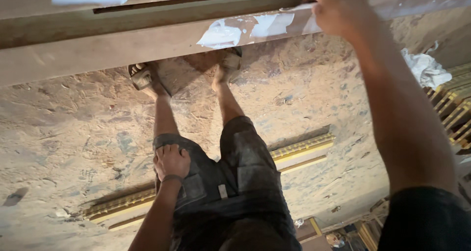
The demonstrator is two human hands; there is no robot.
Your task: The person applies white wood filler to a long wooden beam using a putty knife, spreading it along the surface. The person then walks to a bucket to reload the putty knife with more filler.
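Along the far edge of the long wooden beam point(147, 45), the right hand point(338, 8) presses a thin flat blade point(297, 7), fingers curled tight around it. White filler patches point(245, 29) lie on the beam's face just beside the blade. Nearer, the left hand point(170, 161) rests on the left thigh of the dark shorts point(230, 182), fingers bent and holding nothing. Sandalled feet point(144, 77) stand on a dusty floor point(64, 128). Gilded mouldings point(301, 150) lie beneath; crumpled white cloth point(426, 68) sits at right.
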